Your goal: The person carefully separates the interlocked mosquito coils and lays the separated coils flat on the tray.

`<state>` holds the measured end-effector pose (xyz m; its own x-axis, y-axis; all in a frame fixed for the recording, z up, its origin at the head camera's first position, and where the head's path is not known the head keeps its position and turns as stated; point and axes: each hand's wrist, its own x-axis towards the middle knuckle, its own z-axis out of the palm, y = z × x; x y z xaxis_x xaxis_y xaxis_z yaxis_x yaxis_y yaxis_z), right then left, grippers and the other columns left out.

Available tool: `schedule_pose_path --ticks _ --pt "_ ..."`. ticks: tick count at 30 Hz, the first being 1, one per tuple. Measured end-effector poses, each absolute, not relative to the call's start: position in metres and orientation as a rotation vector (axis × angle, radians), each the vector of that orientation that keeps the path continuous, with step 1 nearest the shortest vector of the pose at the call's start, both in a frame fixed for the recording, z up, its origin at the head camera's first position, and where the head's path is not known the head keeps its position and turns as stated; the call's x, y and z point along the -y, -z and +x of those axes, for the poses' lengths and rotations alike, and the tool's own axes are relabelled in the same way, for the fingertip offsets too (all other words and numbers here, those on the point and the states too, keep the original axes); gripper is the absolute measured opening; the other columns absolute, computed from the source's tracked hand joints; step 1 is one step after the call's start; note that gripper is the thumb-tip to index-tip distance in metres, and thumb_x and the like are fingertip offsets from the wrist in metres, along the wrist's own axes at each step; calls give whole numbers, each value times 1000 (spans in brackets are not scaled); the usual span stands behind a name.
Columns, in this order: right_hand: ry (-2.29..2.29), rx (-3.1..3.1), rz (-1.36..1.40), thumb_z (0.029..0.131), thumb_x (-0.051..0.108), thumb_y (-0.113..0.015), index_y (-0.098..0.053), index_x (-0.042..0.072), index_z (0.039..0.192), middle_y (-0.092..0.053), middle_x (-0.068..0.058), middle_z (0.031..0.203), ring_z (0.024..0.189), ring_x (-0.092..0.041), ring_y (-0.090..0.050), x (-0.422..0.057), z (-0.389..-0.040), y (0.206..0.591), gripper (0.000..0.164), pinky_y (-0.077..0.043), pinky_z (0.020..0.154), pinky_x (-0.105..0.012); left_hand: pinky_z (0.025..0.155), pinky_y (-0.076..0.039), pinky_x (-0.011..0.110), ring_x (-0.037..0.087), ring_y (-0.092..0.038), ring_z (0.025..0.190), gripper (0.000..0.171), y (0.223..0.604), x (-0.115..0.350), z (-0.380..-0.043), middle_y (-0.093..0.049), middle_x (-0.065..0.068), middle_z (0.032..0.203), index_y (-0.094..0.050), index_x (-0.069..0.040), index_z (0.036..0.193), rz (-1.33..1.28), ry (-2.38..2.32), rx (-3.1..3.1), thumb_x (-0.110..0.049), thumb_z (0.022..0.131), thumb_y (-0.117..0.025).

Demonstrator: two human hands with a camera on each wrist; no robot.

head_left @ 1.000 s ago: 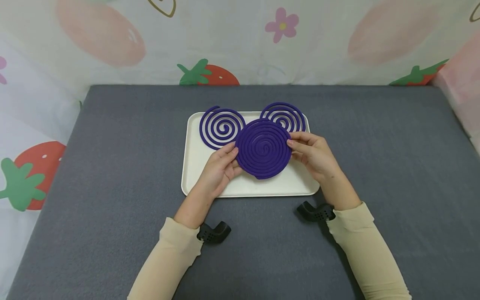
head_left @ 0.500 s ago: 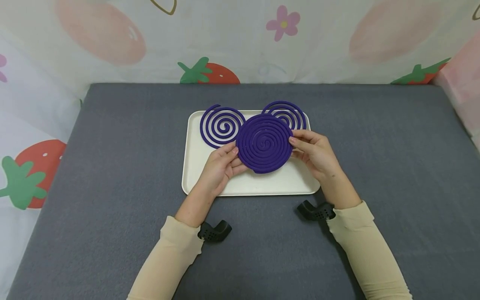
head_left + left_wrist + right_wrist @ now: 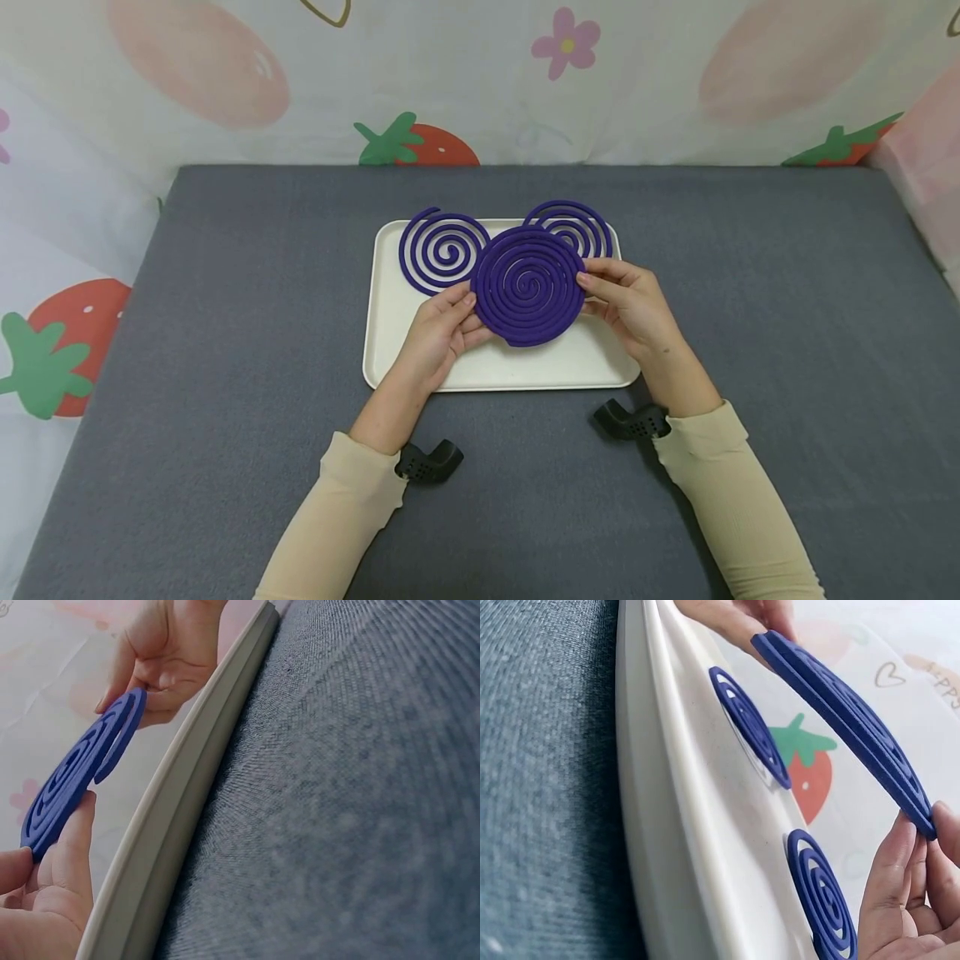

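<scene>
A tightly wound purple pair of mosquito coils (image 3: pixel 529 287), nested as one flat disc, is held up over the white tray (image 3: pixel 555 372). My left hand (image 3: pixel 444 332) pinches its left rim between thumb and fingers, with other fingers stretched beneath it. On the opposite rim my right hand (image 3: pixel 632 310) pinches it the same way. In the right wrist view the disc (image 3: pixel 847 724) is seen edge-on, apart from the tray. Two single, open-wound coils lie at the tray's far side: a left coil (image 3: pixel 451 255) and a right coil (image 3: pixel 567 203), partly hidden by the held disc.
Both single coils overhang the tray's back edge in the head view. Grey cloth (image 3: pixel 225 333) covers the table around the tray. A patterned curtain (image 3: pixel 637 83) hangs behind. Black wrist mounts (image 3: pixel 429 463) stick out below each hand.
Both hands have raised the coil disc slightly, away from me, and it covers a bit more of the right coil. Over the last half second it has barely moved.
</scene>
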<state>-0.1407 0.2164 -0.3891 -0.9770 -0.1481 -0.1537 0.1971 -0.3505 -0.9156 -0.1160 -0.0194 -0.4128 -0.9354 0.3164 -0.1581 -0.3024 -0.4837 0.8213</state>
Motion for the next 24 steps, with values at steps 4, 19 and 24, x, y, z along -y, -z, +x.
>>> schedule_pose_path --ticks 4,19,24 --pt "2420 -1645 61 90 -11 -53 -72 11 84 -67 -1 75 66 -10 -63 -217 -140 389 30 -54 57 -22 84 -53 33 12 -65 94 39 412 20 -115 -48 33 128 -31 16 137 28 -2445 -1355 0 102 -30" --pt "2329 -1783 67 88 -13 -53 -68 12 79 -64 0 72 62 -10 -60 -210 -139 391 30 -52 54 -22 70 -56 25 11 -66 82 31 415 17 -114 -65 16 104 -47 13 122 37 -2402 -1645 9 92 -51" --pt "2229 -1743 48 89 -7 -56 -61 10 91 -63 1 79 66 -8 -60 -205 -137 392 18 -51 59 -20 72 -56 25 11 -65 84 30 415 16 -114 -65 8 100 -47 10 120 54 -2386 -1610 9 90 -53"
